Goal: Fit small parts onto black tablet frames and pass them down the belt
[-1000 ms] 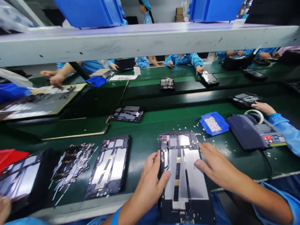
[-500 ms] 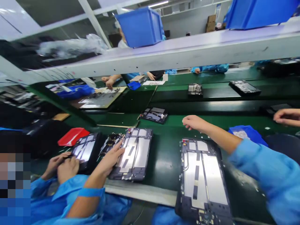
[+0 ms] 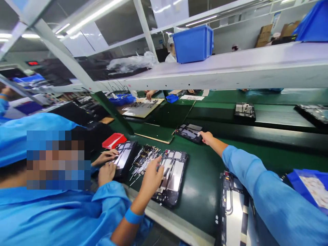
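Both hands out over a green assembly line of opened tablets

The left hand (image 3: 151, 176) lies flat, fingers spread and grasping nothing, on the near opened tablet (image 3: 171, 177) at the tabletop's (image 3: 202, 191) front edge, beside a heap of small flex parts (image 3: 144, 158). The right hand (image 3: 206, 137), at the end of a blue sleeve, touches the corner of a farther opened tablet (image 3: 190, 132); whether its grip is closed I cannot tell. A co-worker's hands (image 3: 106, 165) rest on another tablet (image 3: 124, 157), near a red tray (image 3: 114, 140).
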A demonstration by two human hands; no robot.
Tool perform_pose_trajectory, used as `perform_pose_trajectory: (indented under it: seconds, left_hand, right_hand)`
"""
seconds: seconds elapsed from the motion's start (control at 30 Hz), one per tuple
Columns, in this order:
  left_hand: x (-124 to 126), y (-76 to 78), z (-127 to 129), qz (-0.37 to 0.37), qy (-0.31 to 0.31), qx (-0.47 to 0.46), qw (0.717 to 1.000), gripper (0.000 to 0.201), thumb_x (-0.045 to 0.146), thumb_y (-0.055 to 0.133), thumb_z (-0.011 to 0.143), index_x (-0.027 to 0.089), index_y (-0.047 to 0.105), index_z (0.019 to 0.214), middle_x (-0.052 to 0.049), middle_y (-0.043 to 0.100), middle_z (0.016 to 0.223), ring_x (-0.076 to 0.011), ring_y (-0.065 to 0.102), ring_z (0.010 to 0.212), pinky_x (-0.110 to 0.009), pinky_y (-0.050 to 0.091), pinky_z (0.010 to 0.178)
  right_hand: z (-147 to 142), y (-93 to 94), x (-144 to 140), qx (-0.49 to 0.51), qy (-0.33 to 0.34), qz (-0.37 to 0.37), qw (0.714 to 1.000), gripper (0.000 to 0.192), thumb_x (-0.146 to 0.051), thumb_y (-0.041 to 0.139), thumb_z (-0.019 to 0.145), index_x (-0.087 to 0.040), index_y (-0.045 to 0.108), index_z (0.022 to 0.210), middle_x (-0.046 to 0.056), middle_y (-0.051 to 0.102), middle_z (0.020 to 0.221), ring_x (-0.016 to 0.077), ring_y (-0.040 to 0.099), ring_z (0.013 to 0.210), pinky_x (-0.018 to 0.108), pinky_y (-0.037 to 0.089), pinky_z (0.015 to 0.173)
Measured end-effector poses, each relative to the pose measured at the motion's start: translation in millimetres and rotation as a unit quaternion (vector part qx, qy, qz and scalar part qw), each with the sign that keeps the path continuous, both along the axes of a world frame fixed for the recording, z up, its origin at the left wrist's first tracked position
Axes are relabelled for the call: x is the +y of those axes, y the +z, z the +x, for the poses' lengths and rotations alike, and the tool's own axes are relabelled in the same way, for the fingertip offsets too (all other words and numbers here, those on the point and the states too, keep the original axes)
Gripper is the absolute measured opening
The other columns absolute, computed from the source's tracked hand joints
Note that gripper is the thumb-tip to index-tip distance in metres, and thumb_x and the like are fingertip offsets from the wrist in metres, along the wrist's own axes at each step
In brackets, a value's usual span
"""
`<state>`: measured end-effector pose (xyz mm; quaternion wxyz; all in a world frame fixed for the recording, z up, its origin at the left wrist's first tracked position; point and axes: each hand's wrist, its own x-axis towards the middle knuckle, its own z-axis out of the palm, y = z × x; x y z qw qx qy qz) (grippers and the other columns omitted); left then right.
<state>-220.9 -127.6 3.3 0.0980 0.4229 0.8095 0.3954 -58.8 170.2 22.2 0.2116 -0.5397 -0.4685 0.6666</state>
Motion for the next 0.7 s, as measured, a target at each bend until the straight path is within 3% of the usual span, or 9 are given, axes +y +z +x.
perform_pose_trajectory:
  seconds: [0.07,0.13,0.23,0.3,0.37,0.4,0.53,0.63,0.7]
  left_hand:
    - [9,13.4,25,0.048,-0.012,-0.054,0.997,0.05,0.036,0.06,0.084,0.019,0.063,0.131,-0.013,0.068,0.123,-0.0255,0.066,0.106,-0.041,0.054,0.092]
    - [20,25.5,49,0.072,-0.033,-0.175,0.981,0.051,0.038,0.063,0.085,0.017,0.061,0.131,-0.012,0.069,0.117,-0.0218,0.066,0.098,-0.035,0.055,0.083]
    - [39,39.4,77,0.08,-0.059,-0.415,0.904,0.054,0.041,0.072,0.084,0.017,0.057,0.13,-0.014,0.07,0.118,-0.0187,0.068,0.089,-0.031,0.053,0.075]
    - [52,46.8,94,0.076,-0.07,-0.538,0.837,0.053,0.045,0.076,0.083,0.019,0.056,0.125,-0.016,0.07,0.121,-0.0204,0.071,0.092,-0.033,0.056,0.077]
    - [64,54.1,114,0.08,-0.091,-0.601,0.79,0.05,0.051,0.075,0.084,0.02,0.056,0.117,-0.017,0.071,0.121,-0.024,0.073,0.098,-0.039,0.058,0.085]
    - [68,58.0,125,0.091,-0.104,-0.609,0.781,0.049,0.054,0.074,0.084,0.02,0.056,0.115,-0.016,0.072,0.12,-0.0254,0.073,0.1,-0.041,0.059,0.087]
    - [60,73.9,168,0.133,-0.143,-0.534,0.823,0.05,0.049,0.073,0.08,0.021,0.061,0.12,-0.01,0.075,0.118,-0.0276,0.072,0.103,-0.04,0.061,0.085]
    - [36,78.1,182,0.027,-0.231,-0.484,0.843,0.055,0.044,0.072,0.078,0.021,0.063,0.128,-0.008,0.076,0.116,-0.0299,0.072,0.102,-0.04,0.061,0.083]
    - [21,71.6,186,-0.05,-0.313,-0.429,0.846,0.055,0.043,0.069,0.081,0.022,0.063,0.131,-0.009,0.076,0.119,-0.0311,0.072,0.106,-0.042,0.06,0.088]
  right_hand:
    - [-3,9.5,1,0.011,-0.009,-0.002,1.0,0.04,-0.039,0.066,0.1,-0.016,0.061,0.133,0.012,0.063,0.133,0.0251,0.066,0.113,0.046,0.058,0.095]
    - [-1,24.5,0,0.026,-0.023,-0.001,0.999,0.04,-0.039,0.066,0.1,-0.016,0.062,0.133,0.011,0.063,0.132,0.0245,0.066,0.112,0.045,0.059,0.094]
    - [17,51.7,-12,0.057,-0.049,0.009,0.997,0.029,-0.035,0.065,0.101,-0.013,0.065,0.119,0.007,0.068,0.107,0.0159,0.067,0.085,0.031,0.06,0.074]
    - [41,66.5,-36,0.083,-0.062,0.025,0.994,0.018,-0.029,0.064,0.099,-0.012,0.065,0.104,0.001,0.064,0.081,0.0093,0.056,0.061,0.021,0.051,0.054]
    - [75,74.2,-74,0.11,-0.063,0.043,0.991,0.012,-0.026,0.065,0.093,-0.014,0.063,0.092,-0.003,0.056,0.067,0.0072,0.044,0.05,0.018,0.042,0.045]
    - [95,75.1,-98,0.127,-0.057,0.051,0.989,0.012,-0.026,0.067,0.091,-0.015,0.063,0.089,-0.004,0.055,0.065,0.0073,0.043,0.049,0.018,0.041,0.043]
    - [190,63.7,-197,0.234,0.024,0.067,0.97,0.039,-0.049,0.083,0.076,-0.02,0.061,0.09,-0.004,0.055,0.067,0.009,0.047,0.053,0.019,0.042,0.044]
    - [263,47.0,-257,0.255,0.068,0.038,0.964,0.067,-0.077,0.077,0.071,-0.022,0.063,0.106,0.002,0.061,0.081,0.0124,0.054,0.06,0.021,0.044,0.047]
    - [300,33.0,-284,0.228,0.084,0.046,0.969,0.077,-0.085,0.069,0.073,-0.025,0.061,0.121,0.004,0.063,0.087,0.0147,0.058,0.062,0.024,0.045,0.05]
